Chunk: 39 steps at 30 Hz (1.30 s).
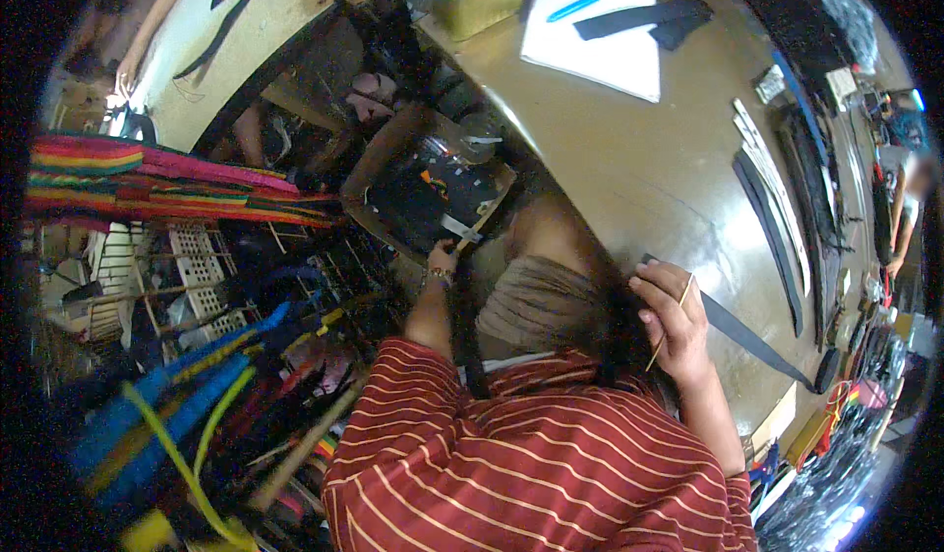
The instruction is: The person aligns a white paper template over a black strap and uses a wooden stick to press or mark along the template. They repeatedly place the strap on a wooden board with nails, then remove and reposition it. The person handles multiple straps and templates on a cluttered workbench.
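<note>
My right hand (674, 318) rests at the near edge of the brown table (610, 149). Its bent fingers hold a thin tan stick (657, 353) that slants across them. A long dark strap (752, 338) lies on the table, running from beside these fingers toward a dark roll (827, 370). My left hand (442, 259) reaches low to the near rim of a cardboard box (501, 198); its fingers are closed. A pale flat piece (457, 227) shows just beyond them. Whether they grip this piece or the box rim, I cannot tell. Dark scraps (413, 203) with small coloured bits lie in the box.
White paper (595, 56) with a blue pen (572, 7) and black fabric pieces (644, 21) lies near a metal tin (482, 6). Dark and white strips (772, 203) lie farther right. Striped woven straps (167, 180) and a wire rack (197, 272) crowd my left. Other people work nearby.
</note>
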Motion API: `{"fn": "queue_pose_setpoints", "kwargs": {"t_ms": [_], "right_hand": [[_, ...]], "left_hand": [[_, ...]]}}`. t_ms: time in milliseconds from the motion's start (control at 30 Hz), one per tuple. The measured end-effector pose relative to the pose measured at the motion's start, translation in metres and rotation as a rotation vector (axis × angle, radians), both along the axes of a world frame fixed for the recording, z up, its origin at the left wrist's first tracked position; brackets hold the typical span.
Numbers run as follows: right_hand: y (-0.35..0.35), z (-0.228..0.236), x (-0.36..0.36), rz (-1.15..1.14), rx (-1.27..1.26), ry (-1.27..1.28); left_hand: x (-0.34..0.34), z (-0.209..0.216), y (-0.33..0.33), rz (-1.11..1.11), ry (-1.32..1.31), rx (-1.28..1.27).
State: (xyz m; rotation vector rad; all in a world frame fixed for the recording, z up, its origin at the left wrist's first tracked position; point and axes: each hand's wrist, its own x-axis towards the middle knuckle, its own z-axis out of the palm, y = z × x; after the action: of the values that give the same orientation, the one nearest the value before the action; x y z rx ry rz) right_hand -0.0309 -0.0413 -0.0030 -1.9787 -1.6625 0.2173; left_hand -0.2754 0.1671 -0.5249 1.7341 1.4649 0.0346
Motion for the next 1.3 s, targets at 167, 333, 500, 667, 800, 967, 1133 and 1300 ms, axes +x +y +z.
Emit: {"fn": "queue_pose_setpoints", "kwargs": {"t_ms": [167, 333, 500, 667, 800, 967, 1133, 1300], "right_hand": [[0.025, -0.011, -0.007, -0.059, -0.104, -0.116], [0.026, -0.011, -0.006, -0.054, -0.110, -0.137], [0.026, -0.013, -0.006, -0.077, -0.085, -0.126], [0.027, -0.013, -0.007, -0.089, -0.079, -0.132], [0.027, -0.012, -0.008, -0.105, -0.106, -0.119], [0.028, -0.014, -0.009, -0.113, -0.109, -0.170], [0.029, -0.017, -0.011, -0.113, -0.093, -0.196], [0.031, -0.016, -0.012, -0.107, -0.182, -0.298]], "left_hand": [[0.050, -0.024, 0.000, -0.165, -0.323, -0.187], [0.065, -0.058, -0.013, -0.251, 0.247, -0.056], [0.027, -0.004, -0.005, -0.472, 0.062, 0.237], [-0.001, 0.061, 0.030, -0.105, -0.043, 0.499], [-0.017, 0.096, 0.023, -0.024, -0.027, 0.346], [-0.027, 0.096, -0.017, -0.036, -0.230, 0.473], [-0.015, 0.060, -0.057, -0.278, -0.177, 0.298], [0.053, 0.035, -0.064, -0.385, -0.261, 0.093]]}}
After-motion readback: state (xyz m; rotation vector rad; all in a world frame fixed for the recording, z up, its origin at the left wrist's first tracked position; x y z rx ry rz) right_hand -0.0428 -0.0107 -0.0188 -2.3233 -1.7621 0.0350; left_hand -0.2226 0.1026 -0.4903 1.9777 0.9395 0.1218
